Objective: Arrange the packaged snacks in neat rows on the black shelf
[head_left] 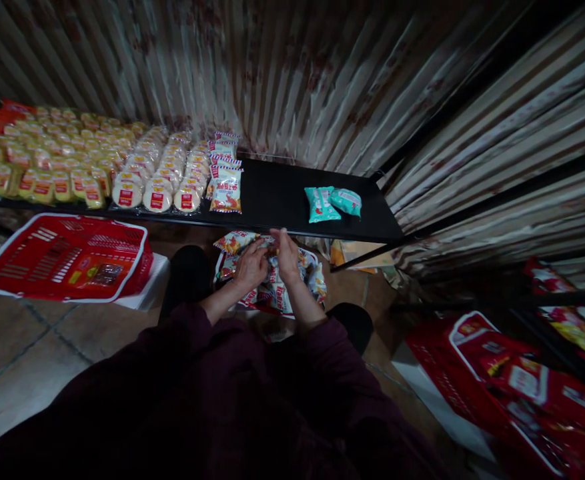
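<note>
My left hand (pixel 251 265) and my right hand (pixel 287 257) meet over a pile of red-and-white snack packets (pixel 277 293) on the floor below the shelf. Both sets of fingers are curled round packets at the top of the pile. A black shelf (pixel 272 193) runs in front of me. On it stand striped snack bags (pixel 226 187), rows of round cracker packs (pixel 158 180) and yellow packets (pixel 47 167) to the left. Two teal packets (pixel 332 203) lie alone on its right end.
A red plastic basket (pixel 67 257) sits on the floor at left, with a few items inside. Another red basket (pixel 477 373) holding red packets stands at lower right beside a dark rack (pixel 562 313). Corrugated metal walls (pixel 292 73) enclose the corner.
</note>
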`<control>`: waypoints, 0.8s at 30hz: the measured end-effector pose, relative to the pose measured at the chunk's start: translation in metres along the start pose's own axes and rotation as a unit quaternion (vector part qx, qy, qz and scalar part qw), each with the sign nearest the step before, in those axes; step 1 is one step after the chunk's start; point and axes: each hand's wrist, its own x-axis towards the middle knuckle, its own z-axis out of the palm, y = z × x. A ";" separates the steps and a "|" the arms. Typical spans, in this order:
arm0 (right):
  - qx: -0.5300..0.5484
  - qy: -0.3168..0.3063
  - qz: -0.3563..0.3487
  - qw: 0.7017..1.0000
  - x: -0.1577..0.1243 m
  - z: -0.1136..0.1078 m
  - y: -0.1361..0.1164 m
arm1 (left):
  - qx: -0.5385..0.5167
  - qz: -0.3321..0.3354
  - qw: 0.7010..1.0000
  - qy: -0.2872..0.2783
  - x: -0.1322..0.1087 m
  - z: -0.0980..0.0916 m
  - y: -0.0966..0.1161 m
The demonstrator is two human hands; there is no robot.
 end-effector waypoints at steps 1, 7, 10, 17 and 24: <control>0.010 0.003 0.005 1.000 0.003 -0.004 0.000 | -0.007 -0.003 1.000 0.000 -0.001 0.002 -0.001; 0.048 -0.002 0.017 0.999 0.015 -0.028 -0.007 | -0.034 -0.025 0.999 -0.010 0.003 0.010 0.003; 0.047 -0.004 0.015 0.999 0.016 -0.034 -0.010 | -0.040 -0.032 0.999 -0.013 0.007 0.012 0.007; 0.065 -0.038 0.033 0.997 0.031 -0.043 -0.009 | -0.038 -0.053 0.998 -0.009 0.013 0.021 0.011; 0.072 -0.071 0.047 0.994 0.066 -0.065 -0.007 | -0.021 -0.091 0.996 -0.007 0.043 0.047 0.020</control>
